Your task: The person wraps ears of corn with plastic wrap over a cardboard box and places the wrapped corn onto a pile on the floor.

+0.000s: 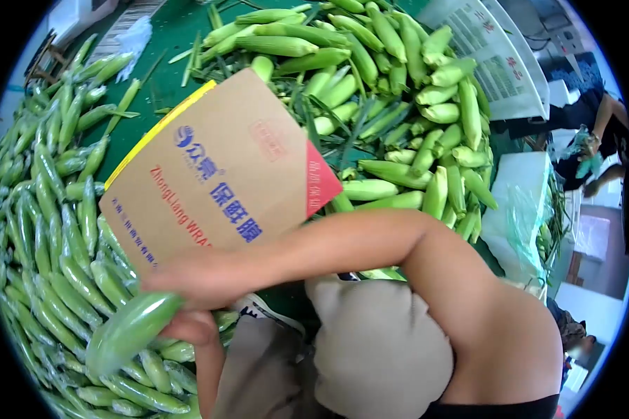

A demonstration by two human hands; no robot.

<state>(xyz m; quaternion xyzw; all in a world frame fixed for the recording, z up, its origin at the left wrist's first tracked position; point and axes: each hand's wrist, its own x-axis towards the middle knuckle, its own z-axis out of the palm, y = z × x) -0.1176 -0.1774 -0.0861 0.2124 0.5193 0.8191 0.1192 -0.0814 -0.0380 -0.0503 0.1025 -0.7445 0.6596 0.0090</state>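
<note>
A green ear of corn in its husk [133, 332], blurred and with a shiny film-like surface, is held low on the left side of the view. My left hand [192, 327] is closed around its near end from below. Just above that end is my right hand [189, 281], at the end of a bare forearm that crosses the view; motion smears its fingers. Behind the right hand stands a brown cardboard box [210, 160] of cling wrap with blue and red print. My right forearm covers part of its lower edge.
Many film-wrapped ears of corn [56, 258] are piled along the left. Unwrapped green ears [398, 112] lie heaped beyond the box. A white printed carton [482, 56] and a white foam box [517, 209] stand at right. Another person's gloved hands [588, 153] show at far right.
</note>
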